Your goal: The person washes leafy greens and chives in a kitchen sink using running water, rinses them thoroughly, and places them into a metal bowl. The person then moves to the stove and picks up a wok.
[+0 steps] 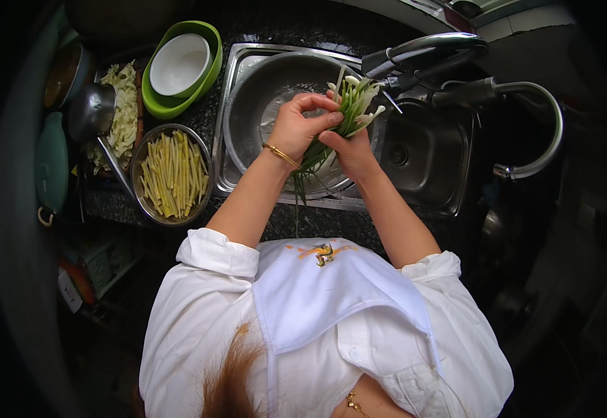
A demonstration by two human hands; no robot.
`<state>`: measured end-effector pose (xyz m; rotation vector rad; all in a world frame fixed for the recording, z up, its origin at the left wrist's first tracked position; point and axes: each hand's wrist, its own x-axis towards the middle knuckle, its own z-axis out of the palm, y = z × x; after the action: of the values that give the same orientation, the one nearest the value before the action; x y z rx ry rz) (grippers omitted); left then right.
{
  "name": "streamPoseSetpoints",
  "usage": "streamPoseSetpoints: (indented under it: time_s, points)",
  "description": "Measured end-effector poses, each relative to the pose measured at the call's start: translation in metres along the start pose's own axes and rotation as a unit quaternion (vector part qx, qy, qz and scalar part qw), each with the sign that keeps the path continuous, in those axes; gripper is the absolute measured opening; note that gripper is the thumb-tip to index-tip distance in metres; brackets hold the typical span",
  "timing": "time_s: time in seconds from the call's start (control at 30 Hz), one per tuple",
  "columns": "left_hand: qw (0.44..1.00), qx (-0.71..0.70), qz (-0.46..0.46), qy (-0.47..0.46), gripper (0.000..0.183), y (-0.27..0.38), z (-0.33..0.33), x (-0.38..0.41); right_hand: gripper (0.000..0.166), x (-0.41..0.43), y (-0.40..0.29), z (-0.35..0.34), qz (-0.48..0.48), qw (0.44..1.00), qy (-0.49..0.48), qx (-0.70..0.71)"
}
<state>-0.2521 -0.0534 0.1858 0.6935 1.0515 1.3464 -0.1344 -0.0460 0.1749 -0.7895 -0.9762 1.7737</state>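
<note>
A bunch of green onions (355, 102), white bulbs pointing up and away, is held over a large round metal basin (238, 115). My right hand (353, 154) grips the bunch from below, its thumb across the stems. At the bunch's left side is my left hand (301, 123), thumb and forefinger brought together on the stems. Whether a single stalk is pinched there is hard to see. Thin green leaves hang down between my wrists. The basin sits in the left bowl of a stainless steel sink (220, 172).
Right of the basin lies a smaller sink bowl (434, 157) with a drain. Two curved faucets (429, 44) (538, 94) reach over the sink. To the left stand a metal bowl of cut yellow-green stalks (175, 175), nested green and white bowls (181, 65), shredded pale vegetable (123, 99) and a metal ladle (92, 112).
</note>
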Motion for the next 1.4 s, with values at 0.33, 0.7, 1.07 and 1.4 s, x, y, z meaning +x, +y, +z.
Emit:
streamPoseSetpoints:
  time_s: [0.33,0.7,1.07,1.4]
  points:
    - [0.968,0.240,0.053,-0.043,0.014,0.027,0.013,-0.007,0.029,-0.012,-0.032,-0.015,0.044,0.983,-0.024,-0.177]
    - [0.946,0.263,0.156,0.106,0.020,0.013,0.008,-0.042,0.018,-0.020,-0.027,-0.034,-0.077,0.954,0.090,-0.275]
    - [0.926,0.289,0.069,0.235,0.016,-0.034,-0.071,-0.063,0.016,-0.028,-0.103,-0.051,-0.243,0.965,0.092,-0.018]
    - [0.861,0.501,-0.091,0.001,0.024,-0.127,-0.028,-0.004,0.019,-0.039,-0.087,-0.083,-0.275,0.940,0.138,-0.147]
